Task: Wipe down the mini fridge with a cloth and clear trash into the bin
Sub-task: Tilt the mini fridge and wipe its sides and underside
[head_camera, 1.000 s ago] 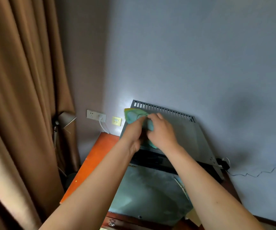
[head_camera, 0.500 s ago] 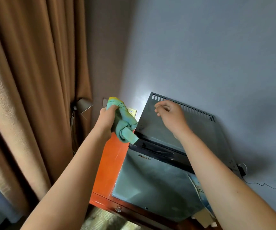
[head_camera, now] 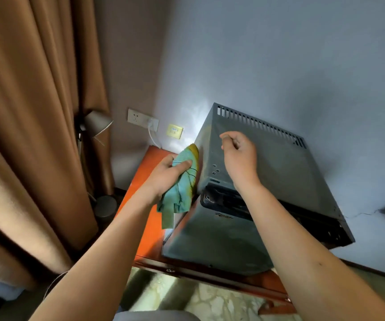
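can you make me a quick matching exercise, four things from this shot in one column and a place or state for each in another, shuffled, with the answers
Column one:
1. cloth
2. right hand
3. floor lamp
4. mini fridge

Column two:
A. stands on the orange cabinet top, against the wall
B. held in the left hand, against the fridge's left side
C. beside the brown curtain, left of the cabinet
D. over the fridge's top, fingers loosely curled, holding nothing

Pairs: 1-B, 2-D, 3-C, 4-A

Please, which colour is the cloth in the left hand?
The cloth is teal-green with a yellow patch, in the head view.
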Demonstrator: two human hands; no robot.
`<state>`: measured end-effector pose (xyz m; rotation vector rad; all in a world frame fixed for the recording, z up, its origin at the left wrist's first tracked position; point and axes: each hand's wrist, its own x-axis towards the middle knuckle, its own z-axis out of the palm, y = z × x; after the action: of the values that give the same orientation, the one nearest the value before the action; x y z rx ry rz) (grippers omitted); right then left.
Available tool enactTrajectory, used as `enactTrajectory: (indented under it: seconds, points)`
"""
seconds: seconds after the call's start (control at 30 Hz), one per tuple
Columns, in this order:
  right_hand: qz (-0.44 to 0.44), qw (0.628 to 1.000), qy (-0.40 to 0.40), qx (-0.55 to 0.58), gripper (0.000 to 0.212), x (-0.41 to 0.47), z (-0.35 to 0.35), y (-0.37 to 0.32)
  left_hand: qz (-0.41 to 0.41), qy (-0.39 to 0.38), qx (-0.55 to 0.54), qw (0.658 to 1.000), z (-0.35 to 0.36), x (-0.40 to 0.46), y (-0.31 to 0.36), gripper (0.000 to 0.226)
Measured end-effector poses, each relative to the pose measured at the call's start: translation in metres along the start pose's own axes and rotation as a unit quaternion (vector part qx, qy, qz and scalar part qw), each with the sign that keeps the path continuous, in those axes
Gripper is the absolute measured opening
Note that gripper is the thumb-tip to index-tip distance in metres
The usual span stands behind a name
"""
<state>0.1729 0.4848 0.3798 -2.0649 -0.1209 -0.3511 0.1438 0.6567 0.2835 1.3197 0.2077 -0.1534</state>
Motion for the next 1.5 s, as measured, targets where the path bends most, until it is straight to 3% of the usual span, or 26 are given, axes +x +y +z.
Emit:
enactTrajectory:
  seconds: [0.23, 0.37, 0.6, 0.9, 1.13, 1.23, 1.4, 1.5]
  points:
    - [0.005, 0.995, 0.071, -0.075, 0.017, -0.002, 0.026, -0.003, 0.018, -0.049, 0.069, 0.996, -0.012, 0.020, -0.015, 0.020]
    - [0.009, 0.988, 0.101, -0.117, 0.016, -0.011, 0.038, -0.005, 0.072, -0.058, 0.149, 0.985, -0.014, 0.014, -0.013, 0.022]
    - [0.038, 0.974, 0.188, -0.123, 0.017, -0.027, 0.042, -0.009, 0.126, -0.029, 0.153, 0.980, -0.003, -0.008, -0.009, 0.034]
    - [0.082, 0.973, 0.202, -0.075, 0.051, -0.032, 0.040, -0.017, 0.135, 0.004, 0.138, 0.981, 0.017, -0.022, -0.013, 0.044]
    - [0.101, 0.974, 0.188, -0.073, 0.058, -0.033, 0.040, -0.018, 0.086, 0.020, 0.224, 0.971, 0.008, -0.003, -0.029, 0.038]
    - [0.080, 0.977, 0.176, -0.090, 0.057, -0.032, 0.041, -0.017, 0.072, 0.017, 0.209, 0.975, 0.006, -0.005, -0.037, 0.037]
    - [0.060, 0.980, 0.155, -0.108, 0.055, -0.029, 0.042, -0.015, 0.136, 0.031, 0.156, 0.978, 0.021, -0.003, -0.006, 0.033]
    - [0.064, 0.980, 0.155, -0.109, 0.054, -0.028, 0.042, -0.013, 0.131, 0.026, 0.152, 0.979, 0.024, 0.005, 0.001, 0.037]
